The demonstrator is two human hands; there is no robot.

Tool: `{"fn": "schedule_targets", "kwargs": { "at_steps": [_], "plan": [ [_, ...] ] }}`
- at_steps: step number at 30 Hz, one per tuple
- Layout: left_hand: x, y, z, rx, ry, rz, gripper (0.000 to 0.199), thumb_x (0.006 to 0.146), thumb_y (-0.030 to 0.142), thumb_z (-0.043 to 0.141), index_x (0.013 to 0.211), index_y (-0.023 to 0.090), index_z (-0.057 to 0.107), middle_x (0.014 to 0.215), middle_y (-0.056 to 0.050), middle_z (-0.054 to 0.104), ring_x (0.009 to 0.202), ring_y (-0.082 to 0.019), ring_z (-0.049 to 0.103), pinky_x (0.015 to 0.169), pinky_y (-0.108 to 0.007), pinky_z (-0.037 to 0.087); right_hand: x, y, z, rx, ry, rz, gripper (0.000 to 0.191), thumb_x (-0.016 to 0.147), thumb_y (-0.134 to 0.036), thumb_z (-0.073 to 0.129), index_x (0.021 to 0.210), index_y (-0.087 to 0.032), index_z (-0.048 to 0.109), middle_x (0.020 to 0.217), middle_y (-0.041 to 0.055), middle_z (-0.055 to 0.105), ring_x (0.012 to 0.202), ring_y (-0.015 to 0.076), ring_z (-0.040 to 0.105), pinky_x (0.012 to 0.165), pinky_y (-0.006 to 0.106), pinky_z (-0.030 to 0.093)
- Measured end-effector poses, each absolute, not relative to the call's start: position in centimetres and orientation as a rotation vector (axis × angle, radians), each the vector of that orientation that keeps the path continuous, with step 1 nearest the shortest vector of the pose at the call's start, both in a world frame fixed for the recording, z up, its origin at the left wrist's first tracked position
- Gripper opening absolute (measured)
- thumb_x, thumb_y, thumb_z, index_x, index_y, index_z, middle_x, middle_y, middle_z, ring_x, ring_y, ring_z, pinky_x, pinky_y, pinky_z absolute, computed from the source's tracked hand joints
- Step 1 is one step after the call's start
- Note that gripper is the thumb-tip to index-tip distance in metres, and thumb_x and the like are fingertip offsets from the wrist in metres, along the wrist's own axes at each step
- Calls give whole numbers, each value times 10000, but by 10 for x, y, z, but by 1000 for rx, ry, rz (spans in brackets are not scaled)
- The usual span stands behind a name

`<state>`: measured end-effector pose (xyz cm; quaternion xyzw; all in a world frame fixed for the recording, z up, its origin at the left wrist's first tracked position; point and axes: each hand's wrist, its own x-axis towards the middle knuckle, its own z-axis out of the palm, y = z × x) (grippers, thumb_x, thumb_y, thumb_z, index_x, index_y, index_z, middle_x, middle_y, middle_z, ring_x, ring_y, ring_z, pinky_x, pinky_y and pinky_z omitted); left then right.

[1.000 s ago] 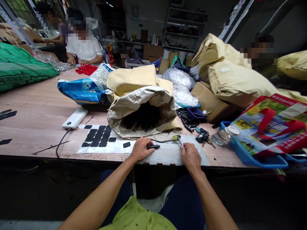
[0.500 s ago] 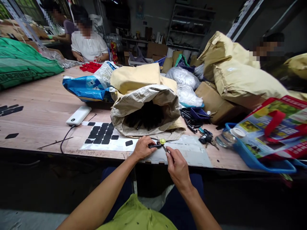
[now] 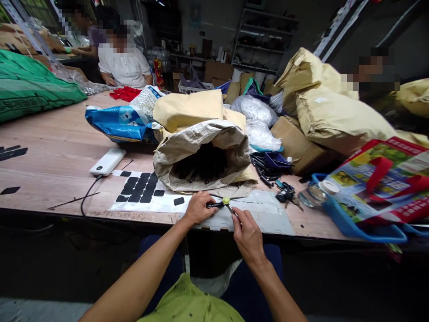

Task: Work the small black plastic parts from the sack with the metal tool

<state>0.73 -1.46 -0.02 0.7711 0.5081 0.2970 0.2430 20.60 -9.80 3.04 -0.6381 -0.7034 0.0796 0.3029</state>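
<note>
My left hand [image 3: 200, 208] is closed on a small black piece [image 3: 215, 205] over the grey board [image 3: 268, 212] at the table's front edge. In my right hand [image 3: 246, 230] is a thin metal tool [image 3: 230, 209], pinched between thumb and fingers. A small yellow-green round piece [image 3: 226, 201] sits at the tool's tip, against the end of the black piece. Just behind my hands lies an open sack [image 3: 167, 165] with many black parts inside. To the left, a white sheet [image 3: 167, 205] carries several black rounded pads [image 3: 142, 188].
A white power bank [image 3: 107, 162] with a cable lies left. Keys [image 3: 286, 194], a clear bottle [image 3: 313, 195] and a blue tray [image 3: 362, 228] with a colourful bag stand right. Behind are a blue bag [image 3: 117, 123] and yellow sacks [image 3: 338, 116]. A person [image 3: 122, 67] sits across the table.
The whole view has shifted slightly. Both hands keep nearly the same place and grip, with the tool's tip still at the yellow-green piece. The person across has moved an arm.
</note>
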Motion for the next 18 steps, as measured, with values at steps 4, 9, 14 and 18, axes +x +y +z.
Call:
{"fn": "schedule_targets", "kwargs": {
  "at_steps": [4, 9, 14, 18],
  "plan": [
    [9, -16, 3, 2120, 1408, 811, 138, 757, 294, 782, 872, 227, 746, 882, -16, 695, 916, -219, 591, 855, -345, 414, 222, -84, 35, -1731, -1782, 157, 345, 1019, -335, 423, 1236, -224, 667, 1072, 83, 675, 1005, 209, 640, 874, 305, 488],
    [10, -19, 6, 2151, 1433, 784, 197, 724, 289, 795, 898, 229, 724, 885, -10, 674, 905, -220, 575, 839, -342, 415, 254, -49, 32, -2027, -1751, 20, 316, 985, -289, 502, 1242, -253, 681, 1079, 55, 656, 924, 181, 605, 787, 278, 417],
    [10, -18, 5, 2166, 1426, 778, 200, 742, 328, 805, 898, 236, 721, 889, -8, 663, 904, -219, 569, 825, -339, 402, 260, -19, 24, -2262, -1729, -61, 316, 981, -271, 522, 1258, -244, 673, 1105, 70, 648, 1007, 209, 582, 802, 295, 373],
    [10, -18, 2, 2169, 1415, 800, 146, 795, 326, 769, 901, 238, 721, 875, -6, 661, 897, -213, 566, 815, -335, 387, 253, -2, 26, -2303, -1834, 16, 298, 979, -261, 518, 1250, -212, 632, 1140, 80, 662, 990, 215, 603, 772, 303, 365]
  ]
}}
